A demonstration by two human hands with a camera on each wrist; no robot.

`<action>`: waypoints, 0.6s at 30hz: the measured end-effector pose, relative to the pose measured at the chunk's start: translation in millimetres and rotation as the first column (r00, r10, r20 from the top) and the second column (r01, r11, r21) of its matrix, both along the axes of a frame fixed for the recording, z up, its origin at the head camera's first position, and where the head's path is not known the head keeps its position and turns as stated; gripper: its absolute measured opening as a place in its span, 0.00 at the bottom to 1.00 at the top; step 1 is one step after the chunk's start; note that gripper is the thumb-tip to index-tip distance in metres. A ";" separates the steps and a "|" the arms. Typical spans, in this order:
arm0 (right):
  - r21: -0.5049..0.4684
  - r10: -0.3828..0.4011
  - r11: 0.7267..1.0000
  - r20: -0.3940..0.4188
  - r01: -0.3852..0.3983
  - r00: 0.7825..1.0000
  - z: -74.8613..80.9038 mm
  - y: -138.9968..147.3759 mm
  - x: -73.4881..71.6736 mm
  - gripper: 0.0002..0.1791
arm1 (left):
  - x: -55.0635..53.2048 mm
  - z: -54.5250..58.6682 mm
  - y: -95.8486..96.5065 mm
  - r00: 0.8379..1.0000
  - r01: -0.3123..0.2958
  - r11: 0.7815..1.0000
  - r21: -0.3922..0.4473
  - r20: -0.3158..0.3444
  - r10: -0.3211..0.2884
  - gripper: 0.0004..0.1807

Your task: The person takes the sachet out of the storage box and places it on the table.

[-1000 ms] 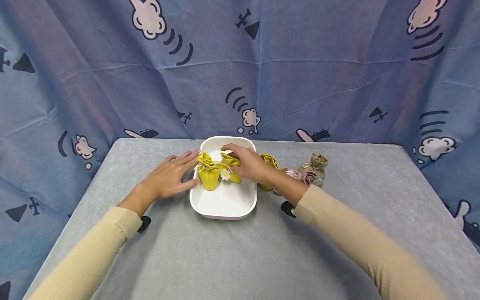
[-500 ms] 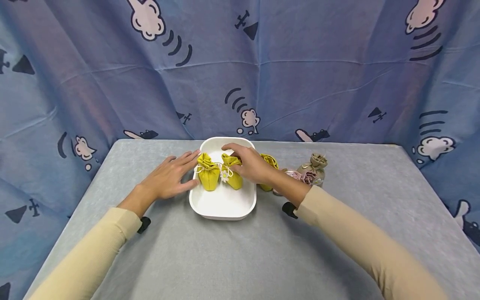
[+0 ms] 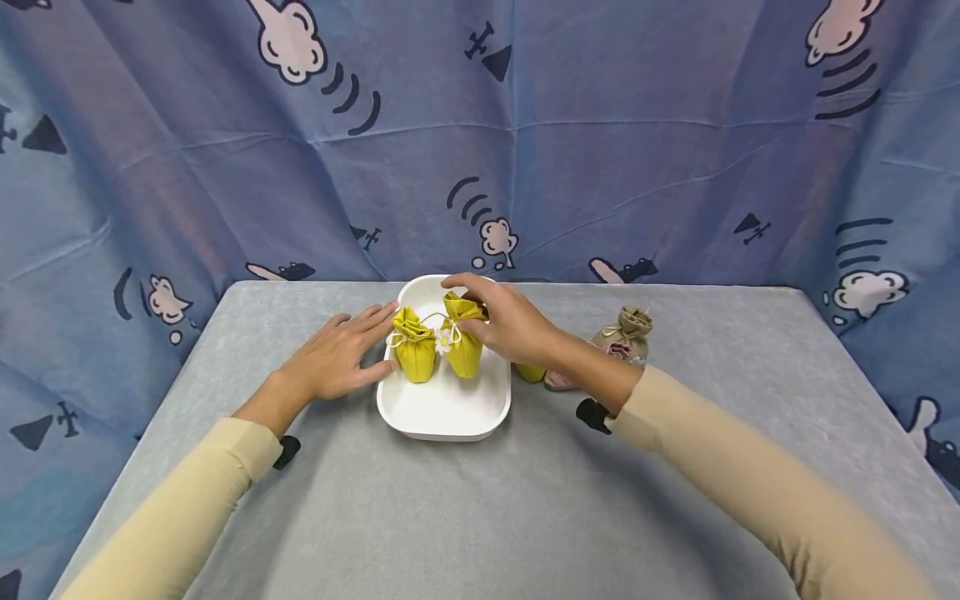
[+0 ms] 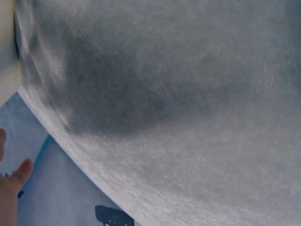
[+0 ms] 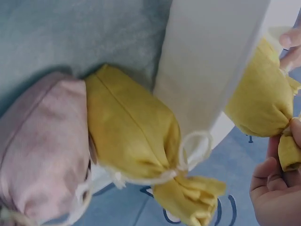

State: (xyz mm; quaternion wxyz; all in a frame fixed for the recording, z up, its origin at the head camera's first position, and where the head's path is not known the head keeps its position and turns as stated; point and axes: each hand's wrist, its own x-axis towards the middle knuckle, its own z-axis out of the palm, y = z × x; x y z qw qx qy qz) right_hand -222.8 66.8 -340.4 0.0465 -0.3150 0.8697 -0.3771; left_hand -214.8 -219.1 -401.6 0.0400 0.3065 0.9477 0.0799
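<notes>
My right hand [image 3: 517, 323] pinches a yellow drawstring pouch [image 3: 465, 354] at its gathered neck, over the white tray [image 3: 442, 412]. That pouch hangs upright, with a white flower [image 3: 444, 340] at its left side. A second yellow pouch [image 3: 415, 358] with a white cord sits inside the tray at the left. Fingers outstretched, my left hand [image 3: 333, 354] lies at the tray's left rim. In the right wrist view, the fingers [image 5: 263, 183] close round the neck of the held pouch [image 5: 263, 94]. Only part of the left hand [image 4: 9, 197] shows in the left wrist view.
Right of the tray stand another yellow pouch [image 5: 131, 122], a pink pouch [image 5: 44, 146] and a beige pouch [image 3: 628, 333] on the grey table [image 3: 420, 517]. In the head view my right forearm partly covers them. A patterned blue curtain [image 3: 615, 167] hangs behind the table.
My right hand has lifted the yellow pouch slightly, and it now hangs straighter. The right forearm has shifted a little to the right. The left hand stays put.
</notes>
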 end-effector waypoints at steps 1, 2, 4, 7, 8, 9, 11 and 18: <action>-0.006 0.006 1.000 -0.003 -0.006 1.000 2.3 1.4 0.8 0.30 | -0.1 -0.1 0.4 1.000 -0.002 1.000 0.000 0.002 0.002 0.41; -0.010 0.013 1.000 -0.009 -0.013 1.000 4.3 2.8 1.5 0.30 | -0.1 -0.3 0.8 1.000 -0.002 1.000 -0.002 0.003 0.002 0.41; -0.020 0.027 0.999 -0.023 -0.028 0.999 8.4 5.1 2.8 0.30 | -0.1 -0.2 0.8 1.000 -0.005 1.000 -0.006 0.003 0.005 0.40; -0.037 0.048 0.998 -0.045 -0.049 0.998 13.8 7.7 4.7 0.30 | 0.3 -0.1 0.1 1.000 -0.008 1.000 -0.007 0.001 0.008 0.41; -0.042 0.051 0.998 -0.053 -0.054 0.997 15.2 8.7 5.1 0.30 | 0.3 -0.1 0.1 1.000 -0.006 1.000 -0.006 0.000 0.006 0.41; -0.047 0.053 0.997 -0.060 -0.056 0.997 16.5 9.6 5.5 0.30 | 0.3 -0.1 0.0 1.000 -0.006 1.000 -0.004 -0.001 0.006 0.41; -0.057 0.053 0.997 -0.071 -0.057 0.996 18.8 11.3 5.8 0.29 | 0.2 -0.2 0.2 1.000 -0.004 1.000 0.000 -0.004 0.004 0.41; -0.077 0.059 0.995 -0.079 -0.065 0.995 26.2 17.9 7.9 0.29 | -0.3 -0.6 1.0 1.000 -0.002 1.000 -0.003 -0.009 0.002 0.40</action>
